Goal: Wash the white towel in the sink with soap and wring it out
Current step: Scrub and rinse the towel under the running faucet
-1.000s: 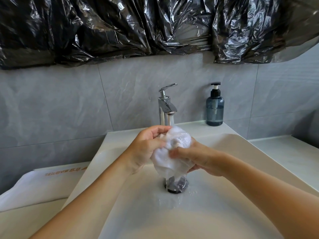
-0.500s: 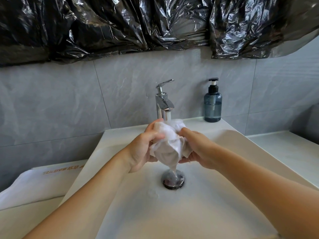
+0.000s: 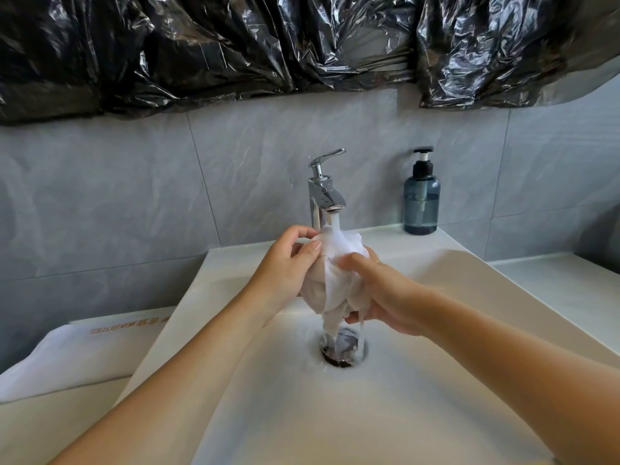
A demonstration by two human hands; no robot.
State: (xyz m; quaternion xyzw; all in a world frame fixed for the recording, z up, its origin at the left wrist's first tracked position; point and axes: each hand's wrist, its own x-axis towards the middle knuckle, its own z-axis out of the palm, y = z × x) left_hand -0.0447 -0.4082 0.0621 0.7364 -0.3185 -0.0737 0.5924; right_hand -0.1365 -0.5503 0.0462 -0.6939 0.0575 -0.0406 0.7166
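Observation:
The white towel (image 3: 330, 280) is bunched into a wet lump directly under the chrome faucet (image 3: 324, 196), which runs water onto its top. My left hand (image 3: 285, 263) grips the towel's left side, fingers curled over it. My right hand (image 3: 375, 290) grips its right side, thumb on top. Water streams off the towel's hanging tip into the drain (image 3: 342, 349) of the white sink (image 3: 453, 280). A blue soap pump bottle (image 3: 421, 199) stands on the sink's back ledge, to the right of the faucet.
A folded white cloth with gold lettering (image 3: 84, 350) lies on the counter left of the sink. Black plastic sheeting (image 3: 235, 45) hangs over the grey tiled wall. A pale counter (image 3: 553, 280) extends to the right.
Both hands have kept kneading the towel under the running water, lifting it closer to the spout. The towel's lower tip now hangs longer toward the drain.

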